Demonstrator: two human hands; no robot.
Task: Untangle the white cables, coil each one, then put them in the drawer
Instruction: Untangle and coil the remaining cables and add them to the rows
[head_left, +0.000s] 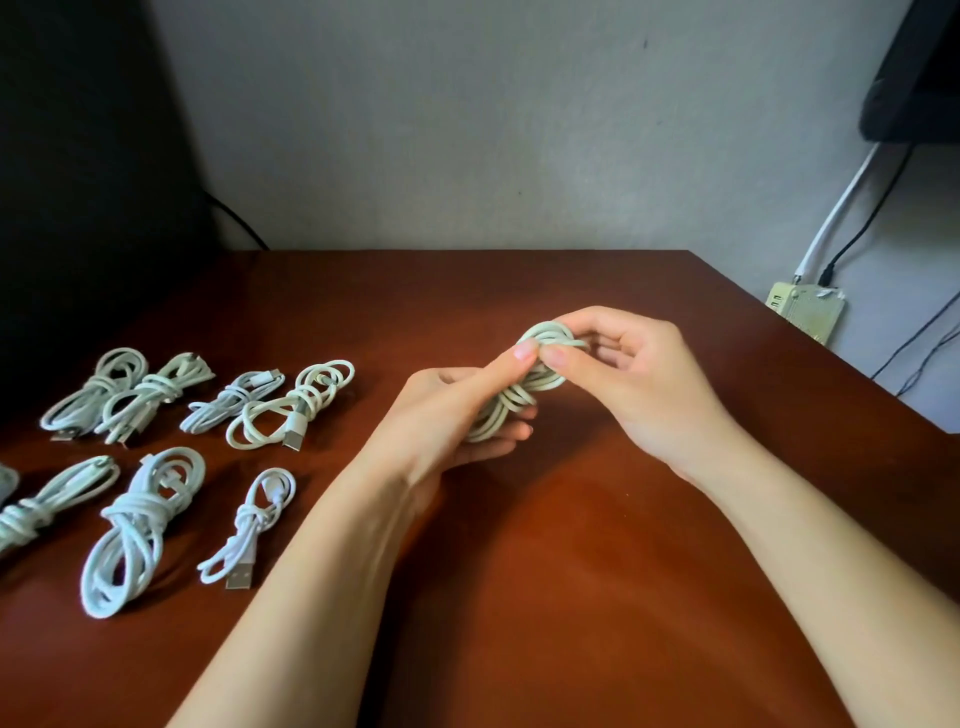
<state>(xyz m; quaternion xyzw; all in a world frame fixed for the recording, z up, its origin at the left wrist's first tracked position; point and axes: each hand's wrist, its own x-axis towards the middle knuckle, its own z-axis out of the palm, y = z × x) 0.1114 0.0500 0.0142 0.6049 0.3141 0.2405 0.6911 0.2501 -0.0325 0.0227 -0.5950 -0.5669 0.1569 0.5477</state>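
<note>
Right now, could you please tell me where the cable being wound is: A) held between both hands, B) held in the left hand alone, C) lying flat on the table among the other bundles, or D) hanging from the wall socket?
A: the left hand and the right hand both grip the cable, well to the right of the other bundles lying on the table.

coiled cables (156, 447) left on table (571, 571)

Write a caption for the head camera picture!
Left hand and right hand grip a coiled white cable above a brown wooden table beside bundled white cables.
</note>
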